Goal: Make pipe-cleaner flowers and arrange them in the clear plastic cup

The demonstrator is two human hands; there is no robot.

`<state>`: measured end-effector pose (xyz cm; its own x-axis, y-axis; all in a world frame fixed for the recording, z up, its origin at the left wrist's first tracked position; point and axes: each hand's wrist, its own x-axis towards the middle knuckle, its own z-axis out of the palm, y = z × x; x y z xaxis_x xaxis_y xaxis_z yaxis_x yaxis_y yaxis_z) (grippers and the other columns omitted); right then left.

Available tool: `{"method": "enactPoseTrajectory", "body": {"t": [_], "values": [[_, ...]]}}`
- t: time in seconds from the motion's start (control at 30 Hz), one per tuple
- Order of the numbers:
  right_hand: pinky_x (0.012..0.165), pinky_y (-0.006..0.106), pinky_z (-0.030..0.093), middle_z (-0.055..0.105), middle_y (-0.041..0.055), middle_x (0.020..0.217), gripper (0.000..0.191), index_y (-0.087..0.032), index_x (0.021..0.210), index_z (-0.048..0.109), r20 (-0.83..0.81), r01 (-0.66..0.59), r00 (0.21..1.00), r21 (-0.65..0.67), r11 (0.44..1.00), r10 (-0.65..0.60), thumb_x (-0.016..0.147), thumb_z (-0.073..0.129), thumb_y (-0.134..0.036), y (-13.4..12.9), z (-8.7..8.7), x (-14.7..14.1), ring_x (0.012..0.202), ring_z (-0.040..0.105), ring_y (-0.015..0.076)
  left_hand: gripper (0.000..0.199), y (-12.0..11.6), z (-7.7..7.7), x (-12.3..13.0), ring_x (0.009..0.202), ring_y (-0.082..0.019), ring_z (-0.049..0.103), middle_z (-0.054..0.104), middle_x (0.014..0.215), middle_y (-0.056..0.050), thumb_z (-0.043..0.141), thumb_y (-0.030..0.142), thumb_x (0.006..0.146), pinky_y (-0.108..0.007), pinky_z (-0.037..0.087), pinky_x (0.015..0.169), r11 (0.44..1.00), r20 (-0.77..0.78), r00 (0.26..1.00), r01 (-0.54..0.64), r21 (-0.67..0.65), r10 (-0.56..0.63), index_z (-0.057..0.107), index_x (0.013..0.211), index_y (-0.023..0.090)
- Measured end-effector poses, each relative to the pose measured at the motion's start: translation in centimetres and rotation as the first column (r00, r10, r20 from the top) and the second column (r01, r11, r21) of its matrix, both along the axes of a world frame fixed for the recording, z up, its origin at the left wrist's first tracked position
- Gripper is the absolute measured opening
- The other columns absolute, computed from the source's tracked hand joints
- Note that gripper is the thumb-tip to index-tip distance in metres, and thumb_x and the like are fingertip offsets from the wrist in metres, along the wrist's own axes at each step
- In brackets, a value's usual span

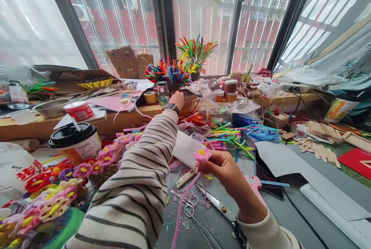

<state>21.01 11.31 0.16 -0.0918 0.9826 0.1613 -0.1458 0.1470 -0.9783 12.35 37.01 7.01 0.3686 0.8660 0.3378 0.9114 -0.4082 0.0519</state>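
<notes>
My right hand [222, 168] pinches a pink pipe-cleaner flower [202, 154] with a yellow centre between thumb and fingers. A long pink stem [180, 210] hangs from beneath the flower toward the near table edge. Stretched forward to the window ledge, my left hand [177, 99] reaches into a dark open box [188, 100], beside a glass jar [163, 94] and a roll of yellow tape [150, 97]. Its fingers point down and are mostly hidden. Below the flower lie large scissors [216, 202], small scissors [189, 207] and thin wires [205, 229].
Finished flowers [55, 202] crowd the left side, near a lidded paper cup [75, 143]. Loose pipe cleaners [228, 137] are piled in the middle. A pink glue gun [255, 187], white paper [285, 160] and wooden sticks [321, 152] lie to the right. Jars [231, 87] line the ledge.
</notes>
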Motion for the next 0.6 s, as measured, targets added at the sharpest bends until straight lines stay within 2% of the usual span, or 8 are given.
{"method": "enactPoseTrajectory", "body": {"t": [0.2,0.3,0.43,0.6], "values": [[0.054,0.021,0.040,0.061,-0.0004,0.058,0.021,-0.016,0.064,0.066,-0.070,-0.004,0.998,0.012,1.000,0.005,0.064,0.067,-0.038,0.2,0.0,-0.3,0.052,0.049,0.0084,0.018,-1.4,0.6,-1.1,0.094,-0.021,0.055,0.057,0.104,-0.010,0.057,0.018,0.074,-0.029,0.044,0.079,1.000,0.068,0.998,0.014,0.000,-0.014,0.061,0.090,0.014],[0.053,0.022,0.040,0.059,-0.0010,0.055,0.022,-0.017,0.063,0.066,-0.095,0.018,0.995,0.011,1.000,-0.017,0.064,0.067,-0.039,0.4,-0.2,-0.6,0.051,0.048,0.0085,0.017,-2.3,1.6,-1.5,0.094,-0.021,0.055,0.059,0.101,-0.008,0.059,0.017,0.070,-0.028,0.043,0.078,1.000,0.095,0.995,0.018,0.018,-0.019,0.062,0.087,0.017],[0.051,0.021,0.037,0.060,-0.0006,0.057,0.021,-0.016,0.062,0.066,-0.098,-0.011,0.995,0.017,1.000,0.012,0.063,0.068,-0.037,0.5,-0.4,-1.1,0.051,0.048,0.0078,0.019,-3.9,4.1,-2.2,0.091,-0.020,0.057,0.061,0.095,-0.006,0.059,0.019,0.070,-0.026,0.043,0.077,0.998,0.133,0.991,0.023,0.061,-0.031,0.062,0.088,0.016],[0.052,0.020,0.037,0.061,-0.0009,0.060,0.018,-0.017,0.066,0.067,-0.108,-0.042,0.993,0.041,0.998,0.046,0.063,0.068,-0.034,0.4,-0.2,-1.5,0.051,0.047,0.0062,0.024,-7.3,8.3,-4.1,0.080,-0.015,0.060,0.064,0.084,-0.004,0.059,0.021,0.072,-0.025,0.043,0.075,0.994,0.185,0.983,0.003,0.107,-0.023,0.061,0.094,0.012]]}}
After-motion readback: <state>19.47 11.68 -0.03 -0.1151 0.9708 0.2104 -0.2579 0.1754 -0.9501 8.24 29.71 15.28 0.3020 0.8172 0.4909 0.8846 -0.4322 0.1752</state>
